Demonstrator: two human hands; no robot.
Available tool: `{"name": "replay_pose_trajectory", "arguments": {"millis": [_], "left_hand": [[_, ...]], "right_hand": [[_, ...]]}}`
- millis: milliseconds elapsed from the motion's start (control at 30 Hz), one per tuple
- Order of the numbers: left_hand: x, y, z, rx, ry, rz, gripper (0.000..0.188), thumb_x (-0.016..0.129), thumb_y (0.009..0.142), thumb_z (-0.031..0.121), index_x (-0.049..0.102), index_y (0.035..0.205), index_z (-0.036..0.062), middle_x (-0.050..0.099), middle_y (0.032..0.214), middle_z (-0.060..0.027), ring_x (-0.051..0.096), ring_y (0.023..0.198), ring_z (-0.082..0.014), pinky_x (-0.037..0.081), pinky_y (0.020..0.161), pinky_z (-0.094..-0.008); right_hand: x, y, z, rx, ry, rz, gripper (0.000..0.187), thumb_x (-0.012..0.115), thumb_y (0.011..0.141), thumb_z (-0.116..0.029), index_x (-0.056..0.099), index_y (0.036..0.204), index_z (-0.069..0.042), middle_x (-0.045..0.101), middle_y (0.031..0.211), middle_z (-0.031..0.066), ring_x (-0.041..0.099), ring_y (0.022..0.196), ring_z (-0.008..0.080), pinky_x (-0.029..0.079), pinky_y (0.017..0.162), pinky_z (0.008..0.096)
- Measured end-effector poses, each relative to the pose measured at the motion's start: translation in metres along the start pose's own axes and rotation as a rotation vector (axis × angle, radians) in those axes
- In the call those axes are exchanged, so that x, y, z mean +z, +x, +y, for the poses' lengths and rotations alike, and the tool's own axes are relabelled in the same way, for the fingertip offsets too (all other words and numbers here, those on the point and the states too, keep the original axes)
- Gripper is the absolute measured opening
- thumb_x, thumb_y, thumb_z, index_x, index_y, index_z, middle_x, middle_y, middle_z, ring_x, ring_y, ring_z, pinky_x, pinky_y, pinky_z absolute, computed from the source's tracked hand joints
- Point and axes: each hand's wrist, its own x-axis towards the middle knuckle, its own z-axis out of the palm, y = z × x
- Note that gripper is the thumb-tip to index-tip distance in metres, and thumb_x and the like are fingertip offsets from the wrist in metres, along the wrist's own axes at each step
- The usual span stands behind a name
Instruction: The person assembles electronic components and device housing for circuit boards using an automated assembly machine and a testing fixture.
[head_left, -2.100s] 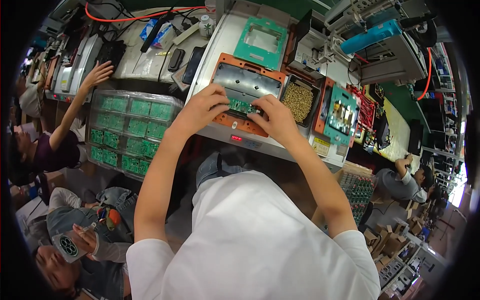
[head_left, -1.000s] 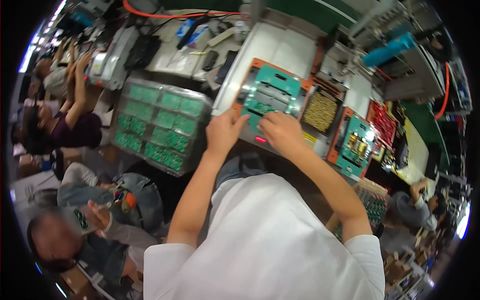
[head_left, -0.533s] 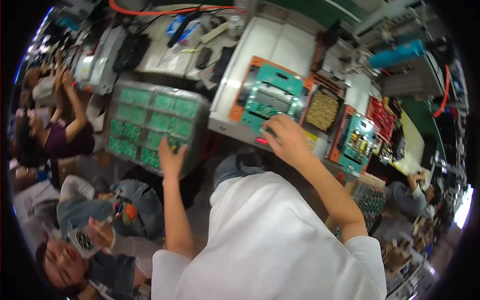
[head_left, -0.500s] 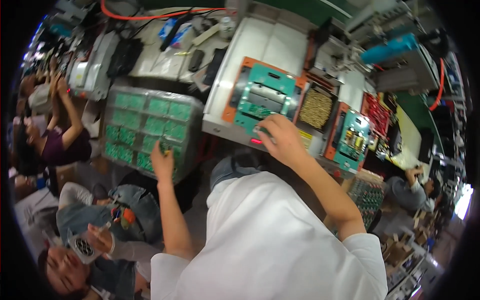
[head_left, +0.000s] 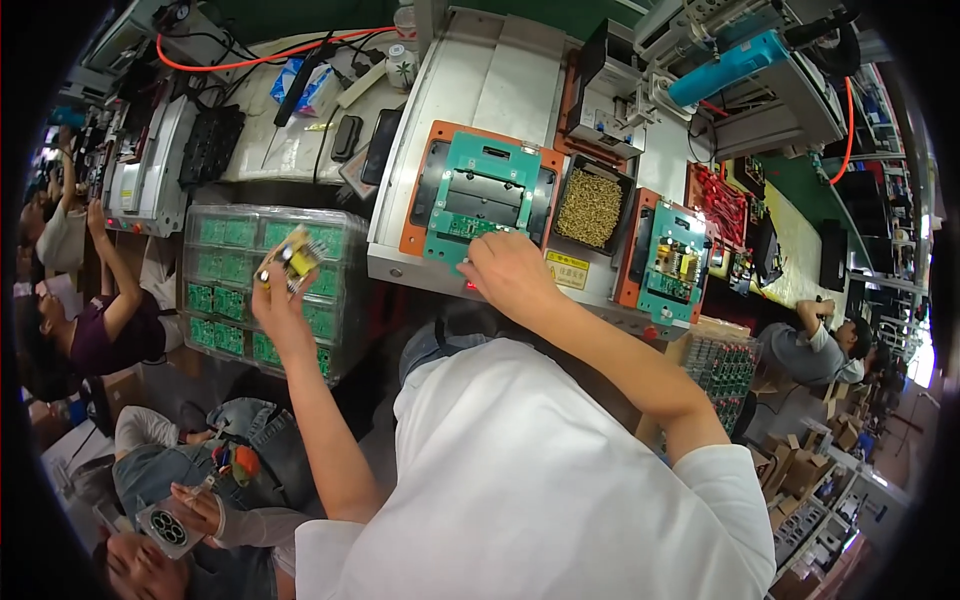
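My left hand [head_left: 280,308] is raised over a clear plastic tray [head_left: 352,275] of green circuit boards. It grips a circuit board [head_left: 296,262] with yellow and dark components, held tilted. My right hand [head_left: 512,272] rests at the front edge of a teal fixture [head_left: 492,155] on an orange base. Its fingers are bent together there, and I cannot make out what lies between them. Inside the fixture's front opening is a green circuit board [head_left: 466,226], partly covered by the right hand.
Right of the fixture sits a bin of brass-coloured small parts [head_left: 588,208], then a second teal fixture [head_left: 672,262] with a populated board. Red parts [head_left: 718,205] lie beyond. A blue cylindrical tool [head_left: 728,70] hangs above. At lower left, a person holds a small fan [head_left: 168,526].
My left hand has come up and leftward with the circuit board, now plainly visible. My right hand stays at the fixture's front edge. The whole view has shifted somewhat.
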Motion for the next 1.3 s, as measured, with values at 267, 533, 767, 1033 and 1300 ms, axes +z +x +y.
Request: {"name": "replay_pose_trajectory", "arguments": {"millis": [267,533,767,1033,1300], "left_hand": [[0.139,-0.034,0.033,-0.412,-0.274,-0.688,0.038,0.056,0.102,0.030,0.059,0.121,-0.0032,0.066,0.110,-0.0132,0.069,0.089,-0.0179,0.059,0.075,-0.0316],[0.146,-0.012,-0.012,0.690,0.681,-0.660,0.040,0.074,0.084,0.011,0.063,0.122,0.0064,0.064,0.113,-0.0102,0.059,0.106,-0.0276,0.049,0.088,-0.0397],[0.146,-0.015,-0.019,0.901,0.734,-0.689,0.032,0.074,0.082,0.008,0.068,0.114,0.0048,0.064,0.105,-0.0090,0.061,0.096,-0.0279,0.049,0.082,-0.0402],[0.147,-0.015,-0.027,0.900,0.621,-0.660,0.027,0.074,0.080,0.002,0.069,0.107,0.0002,0.066,0.102,-0.0103,0.063,0.096,-0.0291,0.052,0.082,-0.0382],[0.144,-0.019,-0.027,0.964,0.525,-0.570,0.018,0.074,0.079,-0.002,0.070,0.097,-0.0023,0.069,0.101,-0.0126,0.066,0.094,-0.0300,0.054,0.081,-0.0386]], "right_hand": [[-0.051,0.013,-0.002,0.026,0.411,0.255,0.048,0.079,0.078,-0.011,0.061,0.122,-0.003,0.062,0.115,0.0139,0.059,0.106,0.0336,0.050,0.089,0.0408],[-0.009,0.015,0.038,0.156,0.334,0.250,0.040,0.077,0.079,-0.007,0.062,0.115,-0.001,0.063,0.109,0.0142,0.060,0.099,0.0346,0.051,0.085,0.0418],[-0.013,0.015,0.035,0.172,0.335,0.150,0.037,0.074,0.081,-0.007,0.062,0.115,-0.002,0.062,0.110,0.0135,0.059,0.100,0.0351,0.050,0.086,0.0428],[-0.008,0.016,0.031,0.199,0.272,0.213,0.038,0.073,0.081,-0.006,0.062,0.117,-0.003,0.063,0.111,0.0127,0.059,0.100,0.0344,0.050,0.086,0.0422],[-0.008,0.019,0.028,0.231,0.396,0.301,0.034,0.075,0.081,-0.008,0.065,0.113,-0.003,0.067,0.100,0.0132,0.062,0.092,0.0308,0.052,0.080,0.0388]]}}
